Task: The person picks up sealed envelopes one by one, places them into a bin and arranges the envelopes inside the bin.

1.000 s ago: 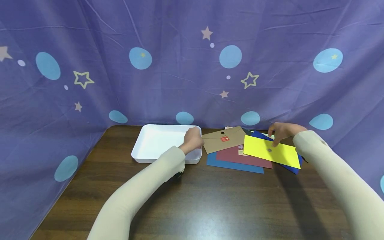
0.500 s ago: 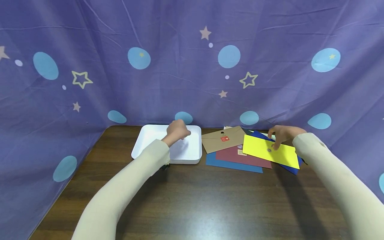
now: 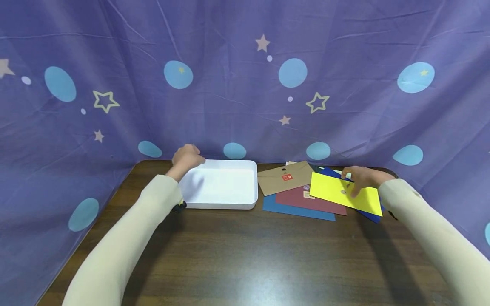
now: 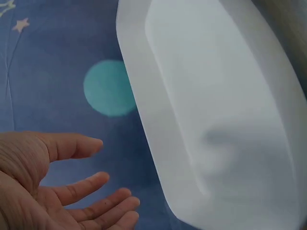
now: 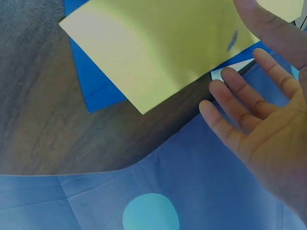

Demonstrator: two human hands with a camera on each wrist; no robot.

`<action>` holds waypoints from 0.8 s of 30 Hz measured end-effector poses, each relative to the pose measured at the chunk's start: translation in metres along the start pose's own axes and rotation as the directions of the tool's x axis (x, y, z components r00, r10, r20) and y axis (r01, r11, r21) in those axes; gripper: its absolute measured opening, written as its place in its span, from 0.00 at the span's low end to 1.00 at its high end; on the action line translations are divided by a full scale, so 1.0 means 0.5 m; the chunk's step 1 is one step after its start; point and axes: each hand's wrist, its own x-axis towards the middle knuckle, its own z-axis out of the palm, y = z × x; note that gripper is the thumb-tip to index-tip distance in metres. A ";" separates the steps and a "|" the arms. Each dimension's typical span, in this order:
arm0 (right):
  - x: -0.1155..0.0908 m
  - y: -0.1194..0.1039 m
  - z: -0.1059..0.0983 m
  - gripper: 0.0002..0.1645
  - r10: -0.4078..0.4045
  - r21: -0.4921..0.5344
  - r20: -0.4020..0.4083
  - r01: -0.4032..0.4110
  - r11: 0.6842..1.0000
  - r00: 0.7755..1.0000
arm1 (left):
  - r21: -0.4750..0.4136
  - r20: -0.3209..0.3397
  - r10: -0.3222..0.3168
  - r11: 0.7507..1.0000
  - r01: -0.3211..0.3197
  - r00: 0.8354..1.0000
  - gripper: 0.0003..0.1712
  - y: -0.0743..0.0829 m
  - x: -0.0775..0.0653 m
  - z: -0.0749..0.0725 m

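My left hand [image 3: 187,157] is over the back left corner of a white tray [image 3: 250,205]. In the left wrist view its fingers [image 4: 103,211] are relaxed and apart, holding nothing, beside the tray's wall. My right hand [image 3: 361,177] hovers at a yellow envelope [image 3: 371,202], which lies on top of a dark blue envelope [image 3: 373,217]. The right wrist view has thumb and fingers [image 5: 237,103] spread with nothing between them, the thumb overlapping the yellow paper. The tray holds nothing but a hand's shadow.
Left of the yellow envelope lie a brown envelope [image 3: 268,178] with a red sticker, a maroon one [image 3: 325,205] and a blue one [image 3: 283,209], overlapping. A purple curtain [image 3: 214,76] with stars hangs behind the dark wooden table [image 3: 229,255].
My left hand has moved left across the tray, from its right side to its back left corner. My right hand has shifted slightly down over the yellow envelope. The envelopes and tray stay put.
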 end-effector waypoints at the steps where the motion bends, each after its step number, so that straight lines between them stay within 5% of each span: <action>1: -0.001 0.003 0.002 0.45 -0.006 -0.008 -0.006 0.005 1.000 1.000 | 0.010 0.005 -0.003 1.000 0.002 1.000 0.28 -0.008 -0.001 -0.004; 10: -0.007 0.015 0.012 0.45 -0.093 -0.027 -0.028 0.092 0.995 0.995 | -0.027 0.098 -0.005 1.000 0.008 0.995 0.38 -0.069 -0.001 -0.017; 17: -0.004 0.025 0.013 0.50 -0.089 -0.014 -0.021 0.089 0.996 0.996 | -0.115 0.223 -0.104 0.985 0.132 0.969 0.40 -0.091 0.012 -0.022; 24: -0.001 0.037 0.021 0.51 -0.044 -0.046 -0.038 0.042 0.998 0.998 | -0.186 0.219 -0.141 0.965 0.183 0.965 0.35 -0.108 0.029 -0.015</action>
